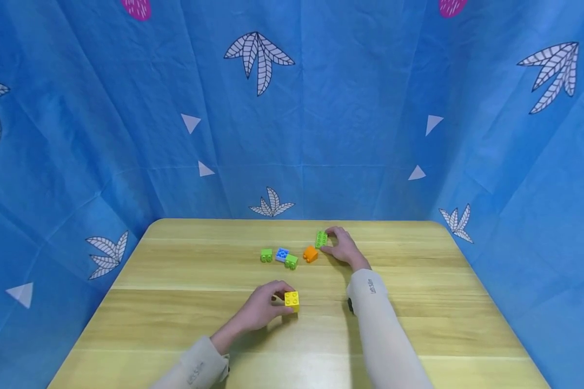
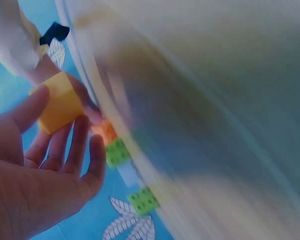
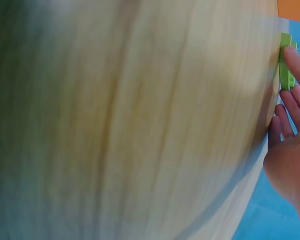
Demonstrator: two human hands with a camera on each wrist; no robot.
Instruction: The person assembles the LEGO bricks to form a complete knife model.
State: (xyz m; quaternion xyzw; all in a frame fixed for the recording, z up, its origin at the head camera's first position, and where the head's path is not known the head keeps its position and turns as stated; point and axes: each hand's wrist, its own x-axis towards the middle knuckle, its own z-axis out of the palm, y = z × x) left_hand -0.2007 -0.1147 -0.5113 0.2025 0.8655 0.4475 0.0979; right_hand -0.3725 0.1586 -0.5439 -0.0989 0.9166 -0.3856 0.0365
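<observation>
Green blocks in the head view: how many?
3: one green block at the right hand, another by the blue block, a third farther left. The hand might hide more.

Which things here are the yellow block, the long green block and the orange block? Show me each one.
Yellow block (image 1: 292, 301): head view, middle of its visible surface.
Long green block (image 1: 321, 239): head view, studded top.
Orange block (image 1: 311, 254): head view, middle of its body.

left hand (image 1: 263, 308) nearer | right hand (image 1: 343, 249) farther forward | hands pinching: 2
</observation>
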